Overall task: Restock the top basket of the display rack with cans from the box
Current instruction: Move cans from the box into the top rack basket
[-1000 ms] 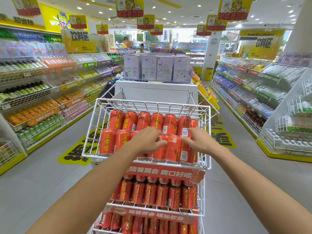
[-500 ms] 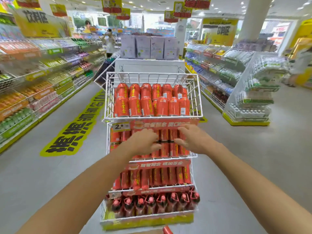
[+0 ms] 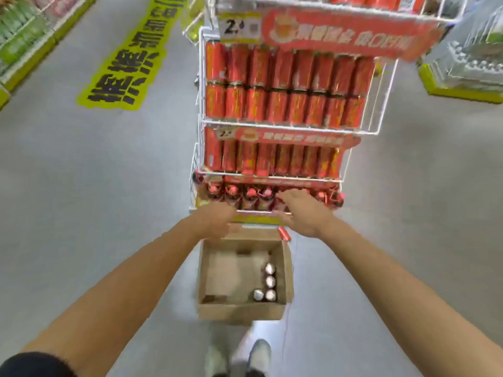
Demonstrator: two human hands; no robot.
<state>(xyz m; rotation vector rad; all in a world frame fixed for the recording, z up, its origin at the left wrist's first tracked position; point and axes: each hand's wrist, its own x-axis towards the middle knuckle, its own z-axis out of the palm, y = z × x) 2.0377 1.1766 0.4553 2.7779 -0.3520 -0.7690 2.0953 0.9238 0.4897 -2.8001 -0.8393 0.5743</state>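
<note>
My left hand: my left hand hangs above the far left corner of the box. It is blurred, but the fingers look loosely bent with nothing in them.
My right hand: my right hand is back-up with the fingers spread and relaxed, holding nothing. Its fingertips lie over the lowest tier of the rack.
Box: the open brown cardboard box sits on the grey floor below and just behind both hands, between my forearms. Most of its bare bottom shows.
Cans in the box: four upright cans with silver tops stand in an L along the right wall and near right corner, nearer my right wrist than my left. Only their lids and a sliver of dark side show.
Loose can: one red can lies tilted at the box's far right corner, just under my right hand.
Rack: the white wire display rack rises ahead of both hands. Its middle baskets are packed with red cans in tight rows.
Lowest tier: red-capped bottles stand just beyond my fingertips.
Top basket: the top wire basket is far above both hands at the upper edge, cut off, with a red paper banner across its front.
Feet: my pale shoes stand behind the box.
</note>
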